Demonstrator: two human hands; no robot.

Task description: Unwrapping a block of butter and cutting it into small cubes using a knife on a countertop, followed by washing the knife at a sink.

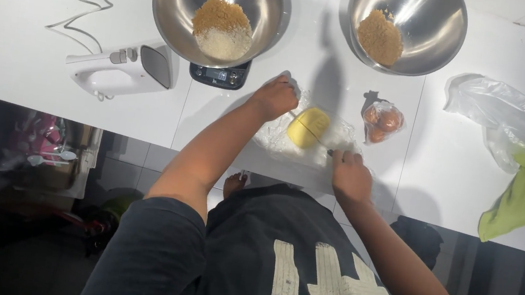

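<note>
Knife (310, 132) across soft yellow butter block (308, 127)

Bright overhead light, hard shadows, slight blur

A pale yellow butter block (308, 127) lies on clear wrapping (277, 136), knife blade (308, 128) across it.

White bench (16, 37). Right hand (351, 176) grips knife (310, 132), blade across yellow butter block (308, 127) on clear wrap (274, 135). Left hand (275, 97) rests at wrap's edge. Two steel bowls (180, 4) behind, one on scale (219, 75).
</note>
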